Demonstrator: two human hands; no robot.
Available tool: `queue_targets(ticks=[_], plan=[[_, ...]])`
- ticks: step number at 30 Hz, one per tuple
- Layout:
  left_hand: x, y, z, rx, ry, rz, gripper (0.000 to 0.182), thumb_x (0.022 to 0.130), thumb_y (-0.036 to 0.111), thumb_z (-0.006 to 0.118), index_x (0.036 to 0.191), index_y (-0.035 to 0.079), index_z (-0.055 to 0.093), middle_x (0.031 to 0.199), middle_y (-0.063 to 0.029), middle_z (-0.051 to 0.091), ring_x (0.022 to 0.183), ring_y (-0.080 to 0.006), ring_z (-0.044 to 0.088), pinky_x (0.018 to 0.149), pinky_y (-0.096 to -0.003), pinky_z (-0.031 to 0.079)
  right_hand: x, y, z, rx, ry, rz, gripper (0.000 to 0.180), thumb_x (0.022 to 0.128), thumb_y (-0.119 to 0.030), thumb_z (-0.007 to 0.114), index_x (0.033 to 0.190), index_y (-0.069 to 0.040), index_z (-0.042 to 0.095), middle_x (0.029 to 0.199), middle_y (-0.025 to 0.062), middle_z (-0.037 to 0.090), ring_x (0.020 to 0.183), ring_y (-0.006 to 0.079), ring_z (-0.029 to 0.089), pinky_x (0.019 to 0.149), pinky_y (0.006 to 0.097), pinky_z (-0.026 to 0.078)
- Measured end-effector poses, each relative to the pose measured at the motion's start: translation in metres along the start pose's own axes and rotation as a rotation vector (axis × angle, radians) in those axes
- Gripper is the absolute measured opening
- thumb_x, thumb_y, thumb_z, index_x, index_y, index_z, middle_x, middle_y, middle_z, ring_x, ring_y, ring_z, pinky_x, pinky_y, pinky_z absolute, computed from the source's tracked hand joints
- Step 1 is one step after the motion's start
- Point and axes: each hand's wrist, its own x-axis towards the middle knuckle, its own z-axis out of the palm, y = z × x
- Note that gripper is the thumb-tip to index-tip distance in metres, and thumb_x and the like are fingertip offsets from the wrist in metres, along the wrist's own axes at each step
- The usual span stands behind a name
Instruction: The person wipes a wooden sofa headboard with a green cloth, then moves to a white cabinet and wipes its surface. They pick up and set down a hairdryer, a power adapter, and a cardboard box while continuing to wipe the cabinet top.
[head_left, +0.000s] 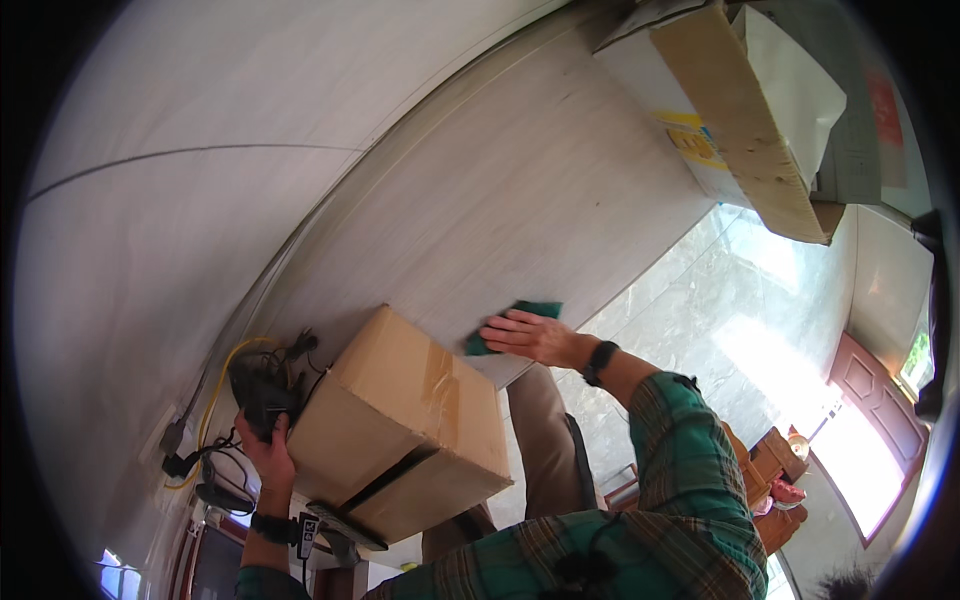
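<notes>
My right hand (534, 340) lies flat over a folded dark green cloth (544, 307), pressing it onto the pale tabletop (517, 187) near its front edge. The fingers hide the cloth's middle. At the left, my left hand (268, 454) grips a black plastic device (259, 390), with thumb and fingers on its near end. The device's exact kind is hard to tell among the cables. Between my hands sits a brown cardboard box (405, 397), closed with tape, its near side marked by a dark stripe.
Black cables (225, 450) and a yellow cable (219, 382) tangle along the wall (187, 225). A dark remote control (346, 525) lies beside the box. An open carton (750, 127) stands at the far right end. Tiled floor (675, 300) and wooden furniture (772, 457) show at right.
</notes>
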Motion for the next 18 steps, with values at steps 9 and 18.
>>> queue_targets(ticks=[9,18], plan=[[0.001,-0.002,-0.005,0.044,-0.024,-0.011,0.043,0.084,0.004,0.057,0.121,0.003,0.036,0.109,-0.0090,0.049,0.097,-0.0173,0.048,0.086,-0.0293,0.039,-0.033,0.154,-0.042,-0.266,0.591,1.047,0.053,0.088,-0.020,0.047,0.137,-0.010,0.028,0.144,0.0110,0.024,0.133,0.0294,0.021,0.105,0.0545,0.013],[0.002,-0.008,-0.003,0.063,0.036,-0.018,0.043,0.082,0.005,0.060,0.118,0.002,0.038,0.101,-0.0078,0.053,0.089,-0.0158,0.051,0.080,-0.0271,0.042,-0.132,0.111,0.005,-0.254,0.758,1.429,0.060,0.077,-0.002,0.048,0.134,-0.004,0.031,0.140,0.0164,0.029,0.123,0.0378,0.031,0.095,0.0497,0.029]])
